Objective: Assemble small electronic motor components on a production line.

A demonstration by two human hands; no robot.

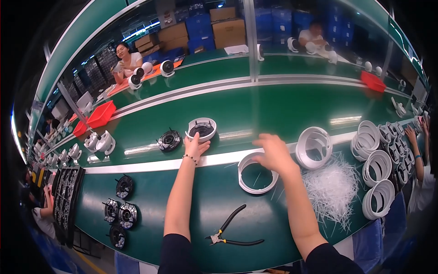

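My left hand (196, 148) reaches to the edge of the conveyor, one finger against the near wall of a round white housing (212, 133). A black round part sits inside that housing. The fingers are spread rather than wrapped round it. My right hand (273, 154) is open above the right side of a white plastic ring (242, 179), slightly blurred; whether its thumb touches the rim I cannot tell. Left of the housing lies a loose black round part (169, 140). Diagonal cutters (228, 228) with black handles lie spread on the green table in front of me.
Several black round parts (127, 215) lie at left, beside a dark rack (67, 198). At right are a pile of clear thin strips (331, 187), another white ring (299, 148) and stacked white rings (378, 199). White assemblies (105, 144) and a red tray (101, 114) stand farther left. Co-workers sit around.
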